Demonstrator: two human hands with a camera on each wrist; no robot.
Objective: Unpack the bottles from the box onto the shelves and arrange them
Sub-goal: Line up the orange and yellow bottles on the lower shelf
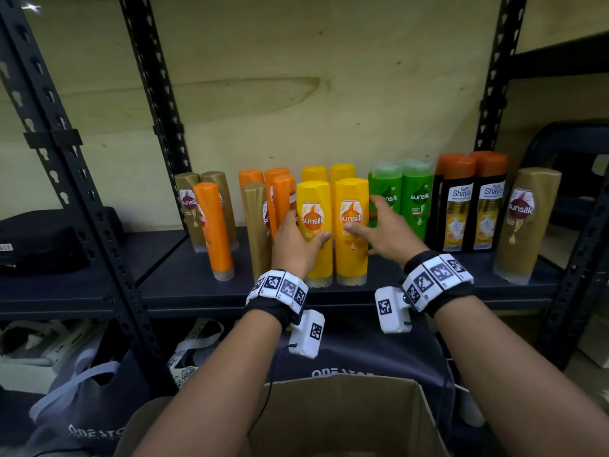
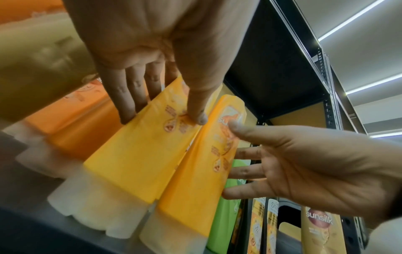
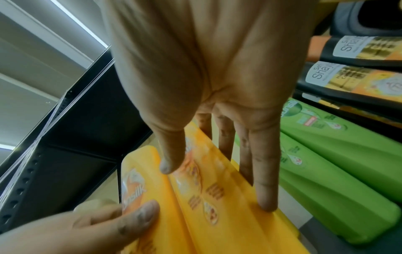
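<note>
Two yellow Sunsilk bottles stand side by side at the front of the dark shelf (image 1: 197,288). My left hand (image 1: 308,225) grips the left yellow bottle (image 1: 315,258), thumb on its label and fingers along its left side; the left wrist view shows this hand (image 2: 163,118) on that bottle (image 2: 135,154). My right hand (image 1: 364,214) grips the right yellow bottle (image 1: 352,255), thumb on the front, fingers down its right side. In the right wrist view, the right hand (image 3: 217,185) pinches this bottle (image 3: 228,216). The cardboard box (image 1: 349,390) sits open below my forearms.
Two more yellow bottles stand behind. Orange bottles (image 1: 213,225) and gold ones (image 1: 258,225) crowd the left side. Green bottles (image 1: 417,199), black Shayla bottles (image 1: 458,212) and a big gold bottle (image 1: 527,222) stand to the right. Black posts (image 1: 108,225) frame the bay; bags lie below.
</note>
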